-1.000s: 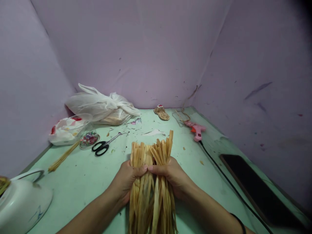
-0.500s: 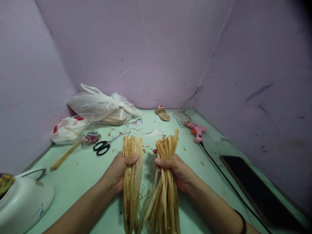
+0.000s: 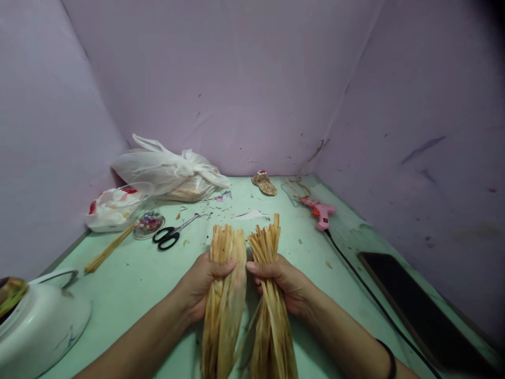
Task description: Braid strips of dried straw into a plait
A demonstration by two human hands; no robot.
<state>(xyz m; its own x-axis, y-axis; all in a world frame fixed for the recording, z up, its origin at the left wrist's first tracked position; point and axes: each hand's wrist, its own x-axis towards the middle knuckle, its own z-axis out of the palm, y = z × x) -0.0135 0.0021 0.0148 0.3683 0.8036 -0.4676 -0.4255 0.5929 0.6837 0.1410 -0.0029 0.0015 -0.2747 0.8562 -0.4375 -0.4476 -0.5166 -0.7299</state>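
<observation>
My left hand [image 3: 205, 284] is closed round a bundle of dried, straw-coloured husk strips [image 3: 224, 316], its thumb pressed across the front. A second bundle of husk strips [image 3: 270, 316] is gripped in my right hand [image 3: 286, 281], narrower at the thumb and fanned a little at the top. Both bundles stand roughly upright, side by side, with a small gap at the thumbs. Their lower ends run out of view at the bottom. The fingers behind each bundle are mostly hidden.
Black-handled scissors [image 3: 173, 234], a dish of beads [image 3: 149, 225] and a thin straw bundle [image 3: 108, 250] lie left. A tied plastic bag [image 3: 169, 171] and small woven slipper [image 3: 264, 183] are behind. On the right are a pink glue gun [image 3: 321, 211] and phone [image 3: 414, 310]; a white bowl [image 3: 47, 321] stands front left.
My two hands have come closer together, each with its bundle. The left bundle has shifted right and the right one slightly left, so the gap between them is smaller.
</observation>
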